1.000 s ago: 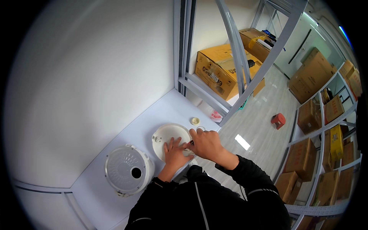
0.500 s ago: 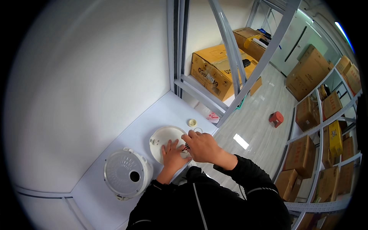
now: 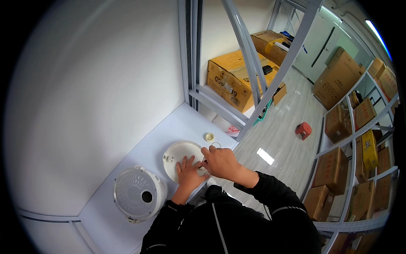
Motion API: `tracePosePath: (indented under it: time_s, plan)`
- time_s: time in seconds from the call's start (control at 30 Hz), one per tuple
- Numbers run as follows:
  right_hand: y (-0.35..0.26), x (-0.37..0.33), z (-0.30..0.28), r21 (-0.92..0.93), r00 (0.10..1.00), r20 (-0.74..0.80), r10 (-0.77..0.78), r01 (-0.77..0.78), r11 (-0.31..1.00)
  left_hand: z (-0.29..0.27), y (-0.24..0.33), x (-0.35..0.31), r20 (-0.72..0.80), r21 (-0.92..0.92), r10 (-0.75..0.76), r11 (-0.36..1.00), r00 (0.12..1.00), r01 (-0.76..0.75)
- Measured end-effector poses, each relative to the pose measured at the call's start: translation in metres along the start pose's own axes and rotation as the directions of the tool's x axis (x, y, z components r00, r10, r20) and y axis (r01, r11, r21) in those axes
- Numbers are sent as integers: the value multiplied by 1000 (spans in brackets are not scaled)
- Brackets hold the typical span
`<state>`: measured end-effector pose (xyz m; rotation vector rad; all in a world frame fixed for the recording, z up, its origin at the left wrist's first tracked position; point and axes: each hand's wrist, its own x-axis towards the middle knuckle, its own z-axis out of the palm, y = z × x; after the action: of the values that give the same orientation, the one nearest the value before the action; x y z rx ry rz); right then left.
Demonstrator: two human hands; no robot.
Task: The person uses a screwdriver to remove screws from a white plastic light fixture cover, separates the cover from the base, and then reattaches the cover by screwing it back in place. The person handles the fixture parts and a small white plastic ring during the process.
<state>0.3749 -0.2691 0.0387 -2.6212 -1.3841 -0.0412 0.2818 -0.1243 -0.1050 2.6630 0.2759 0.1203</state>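
Since the earlier head views, both hands sit a little nearer the person on the round white lid [image 3: 179, 155], which lies flat on the bench [image 3: 139, 158] just right of the upturned white cooker body [image 3: 137, 194]; the work on the lid's near edge appears to be continuing, not finished. Left hand [image 3: 187, 171] lies flat, fingers spread, pressing the lid; right hand [image 3: 220, 161] is curled narrow at its rim, and whatever it pinches is hidden beneath the fingers. A small cream ring [image 3: 209, 136] sits apart, beyond the lid.
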Motion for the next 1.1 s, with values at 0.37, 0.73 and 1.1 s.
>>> tracePosePath:
  time_s: [0.37,0.73,1.1]
  plan:
    - [-1,-4,-1,44,1000,-12,23,-23,999,-2,1,-1,5,0,-1,1000,1000,1]
    - [5,-10,11,270,994,-105,-10,38,962,-14,9,-2,103,12,-33,999,994,32]
    - [14,-44,-32,592,804,-512,304,73,802,12,-3,-13,5,122,57,991,998,-58]
